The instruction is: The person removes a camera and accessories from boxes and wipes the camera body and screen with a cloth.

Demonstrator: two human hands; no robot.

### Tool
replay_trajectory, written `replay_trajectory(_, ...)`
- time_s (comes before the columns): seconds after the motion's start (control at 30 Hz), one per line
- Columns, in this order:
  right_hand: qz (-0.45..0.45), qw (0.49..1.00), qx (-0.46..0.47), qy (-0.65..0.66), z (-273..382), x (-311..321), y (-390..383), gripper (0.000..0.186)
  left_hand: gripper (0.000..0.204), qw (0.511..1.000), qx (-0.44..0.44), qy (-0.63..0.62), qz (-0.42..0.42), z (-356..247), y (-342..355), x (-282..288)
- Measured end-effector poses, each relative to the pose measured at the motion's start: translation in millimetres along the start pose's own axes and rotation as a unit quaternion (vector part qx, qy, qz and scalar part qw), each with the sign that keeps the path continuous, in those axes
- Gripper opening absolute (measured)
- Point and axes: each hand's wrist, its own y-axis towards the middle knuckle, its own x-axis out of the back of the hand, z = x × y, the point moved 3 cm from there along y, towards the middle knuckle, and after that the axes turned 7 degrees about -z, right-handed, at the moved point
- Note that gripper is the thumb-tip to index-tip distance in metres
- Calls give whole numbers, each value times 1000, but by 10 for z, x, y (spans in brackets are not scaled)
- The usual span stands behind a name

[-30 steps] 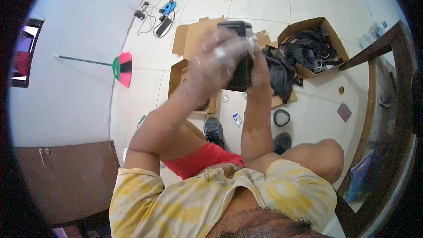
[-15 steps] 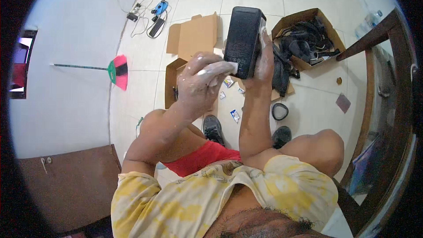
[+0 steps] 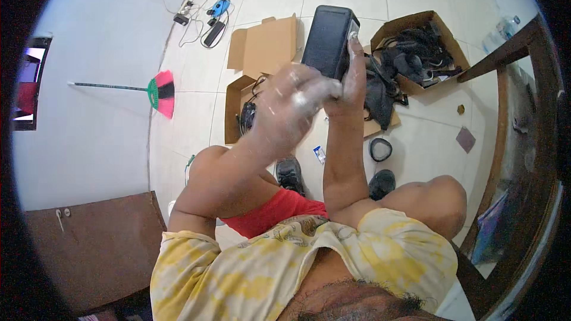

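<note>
My right hand [image 3: 354, 77] grips a black power bank [image 3: 326, 41] along its right side and lower end, thumb pointing up the edge. The power bank is held up with its broad face toward me. My left hand [image 3: 297, 95], blurred by motion, crosses its lower end with fingers curled and pressed together, close to the right hand's palm. Whatever sits in those fingers, if anything, cannot be made out. White smears cover both hands. The lower part of the power bank is hidden behind the left hand.
Below lies an open cardboard box [image 3: 262, 44] with black cables. A second box [image 3: 455, 53], full of black gear, stands right. A black ring [image 3: 379, 150] and a small packet [image 3: 319, 154] lie by my shoes. Power adapters [image 3: 215, 34] lie far left; a broom [image 3: 159, 95] leans left.
My left hand has slid down and right across the power bank, now covering its lower end. Earlier its fingertips showed something white against the lower corner. The right hand keeps its hold.
</note>
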Motion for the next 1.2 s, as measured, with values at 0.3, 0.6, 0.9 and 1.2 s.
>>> replay_trajectory(0.3,94,994,31,-34,-57,23,-25,49,29,998,-39,-4,-52,60,168,-9)
replay_trajectory(0.6,118,977,67,-162,-206,33,-46,85,13,988,3,47,-147,22,348,166)
replay_trajectory(0.9,153,948,191,-202,-86,-144,-165,99,17,986,-19,43,-162,62,275,224)
replay_trajectory(1.2,227,862,284,-354,149,64,-189,110,5,994,79,-56,-47,44,284,548)
